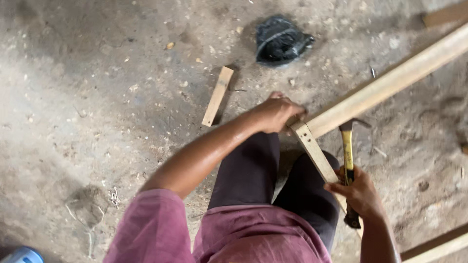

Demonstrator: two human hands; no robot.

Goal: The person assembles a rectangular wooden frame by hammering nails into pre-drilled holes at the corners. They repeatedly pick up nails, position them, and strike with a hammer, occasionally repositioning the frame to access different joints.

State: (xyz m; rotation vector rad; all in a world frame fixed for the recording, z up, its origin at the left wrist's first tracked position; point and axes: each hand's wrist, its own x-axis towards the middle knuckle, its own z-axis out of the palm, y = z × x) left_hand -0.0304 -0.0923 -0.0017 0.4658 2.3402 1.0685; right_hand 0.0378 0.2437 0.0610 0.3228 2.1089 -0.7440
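My left hand (pixel 277 113) grips the near end of a long pale wooden batten (pixel 390 82) that runs up to the right edge. A second, shorter batten (pixel 314 152) meets it at that corner and slants down toward my right hand. My right hand (pixel 360 194) is closed around the yellow and black handle of a claw hammer (pixel 347 151), whose dark head points up just below the long batten. My legs in dark trousers are beneath the corner joint.
A short loose wood offcut (pixel 218 96) lies on the dusty concrete floor to the left of my left hand. A crumpled black plastic bag (pixel 280 40) sits beyond it. More timber (pixel 438 247) lies at the lower right and another piece (pixel 446 14) at the top right.
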